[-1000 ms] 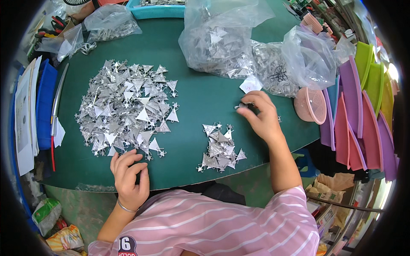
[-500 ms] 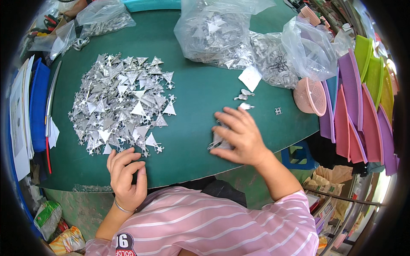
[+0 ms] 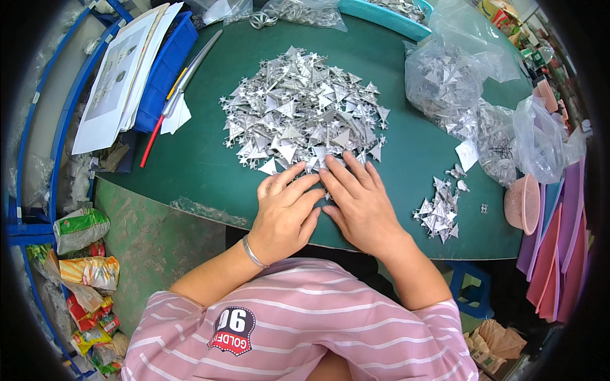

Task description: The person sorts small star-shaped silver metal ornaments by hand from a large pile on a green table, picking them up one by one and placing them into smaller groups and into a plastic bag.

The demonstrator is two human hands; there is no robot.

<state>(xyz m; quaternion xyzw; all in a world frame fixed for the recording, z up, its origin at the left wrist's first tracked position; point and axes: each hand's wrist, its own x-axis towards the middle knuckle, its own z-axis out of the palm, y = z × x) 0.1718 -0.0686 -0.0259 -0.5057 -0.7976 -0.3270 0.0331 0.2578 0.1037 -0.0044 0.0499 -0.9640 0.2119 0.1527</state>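
Note:
A large heap of silvery triangular metal pieces with small loops lies on the green tabletop. My left hand rests at the heap's near edge, its fingers bent but apart and the tips against the pieces. Beside it my right hand lies nearly flat, fingers spread over the front pieces. The thumbs point toward each other, with a few pieces partly hidden under the fingers. To the right sits a small cluster of the same triangular pieces, with a couple of rounded metal pieces just beyond it.
Clear plastic bags of metal parts stand at the back right, near a turquoise tray. A pink basket and stacked coloured bins are at the right. Papers and a blue bin stand left.
The view has swung left. My right hand has left the small cluster, now uncovered, and moved left to the big heap. My left hand has come beside it at the heap's near edge.

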